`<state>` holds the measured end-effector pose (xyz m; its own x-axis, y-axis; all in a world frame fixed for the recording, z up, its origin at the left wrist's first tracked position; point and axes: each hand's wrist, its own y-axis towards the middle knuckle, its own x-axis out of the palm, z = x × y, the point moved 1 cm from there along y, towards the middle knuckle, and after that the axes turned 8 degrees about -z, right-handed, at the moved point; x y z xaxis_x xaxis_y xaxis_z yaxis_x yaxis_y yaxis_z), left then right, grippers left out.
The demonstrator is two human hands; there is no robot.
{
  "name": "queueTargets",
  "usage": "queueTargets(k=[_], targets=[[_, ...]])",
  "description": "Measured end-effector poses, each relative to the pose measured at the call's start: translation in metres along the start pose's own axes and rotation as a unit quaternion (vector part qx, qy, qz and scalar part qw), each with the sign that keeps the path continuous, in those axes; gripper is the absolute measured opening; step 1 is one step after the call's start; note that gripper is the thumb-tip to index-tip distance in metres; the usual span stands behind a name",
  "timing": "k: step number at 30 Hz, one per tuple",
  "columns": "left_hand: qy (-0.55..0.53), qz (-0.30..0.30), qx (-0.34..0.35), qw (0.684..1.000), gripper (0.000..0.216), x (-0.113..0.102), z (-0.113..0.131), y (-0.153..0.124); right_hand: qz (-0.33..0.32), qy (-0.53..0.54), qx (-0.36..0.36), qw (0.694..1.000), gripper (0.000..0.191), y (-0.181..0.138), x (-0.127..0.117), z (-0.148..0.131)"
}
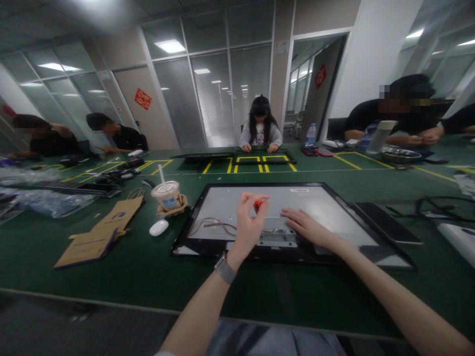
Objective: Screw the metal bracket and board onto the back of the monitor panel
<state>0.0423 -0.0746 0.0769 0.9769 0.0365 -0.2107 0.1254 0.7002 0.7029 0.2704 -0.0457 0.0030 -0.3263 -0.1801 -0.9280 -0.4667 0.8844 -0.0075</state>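
In front of me lies a monitor panel (326, 207), its grey metal back facing up inside a black frame. My left hand (248, 220), with a watch on the wrist, is closed above its middle. Thumb and fingers pinch a small orange handle (258, 205), like a screwdriver's; any shaft is hidden. Fingers stretched out, my right hand (306, 226) rests on the metal back, right of the left hand. A metal connector bracket (276, 237) sits below and between the hands. Thin cables (217, 222) run across the panel's left part.
Left of the panel are a drink cup (168, 195) with a straw, a white mouse (159, 228) and a brown paper bag (100, 230). A black phone-like slab (386, 222) lies to the right. Several people sit around the green table (148, 277).
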Motion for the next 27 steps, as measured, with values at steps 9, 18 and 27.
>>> queueTargets(k=[9, 18, 27], targets=[[-0.037, 0.004, -0.012, 0.999, 0.031, -0.0001, -0.0007, -0.0023, 0.004, 0.0, 0.003, 1.0, 0.062, -0.0005, -0.0011, -0.002], [0.02, 0.052, 0.012, 0.998, 0.009, -0.0006, -0.0011, -0.0007, 0.001, 0.005, 0.002, 1.0, 0.063, -0.0005, -0.0001, -0.0014], [-0.052, -0.006, -0.009, 0.999, 0.029, -0.0001, -0.0028, -0.0021, 0.012, 0.004, -0.004, 1.0, 0.062, -0.0002, 0.0003, 0.0009]])
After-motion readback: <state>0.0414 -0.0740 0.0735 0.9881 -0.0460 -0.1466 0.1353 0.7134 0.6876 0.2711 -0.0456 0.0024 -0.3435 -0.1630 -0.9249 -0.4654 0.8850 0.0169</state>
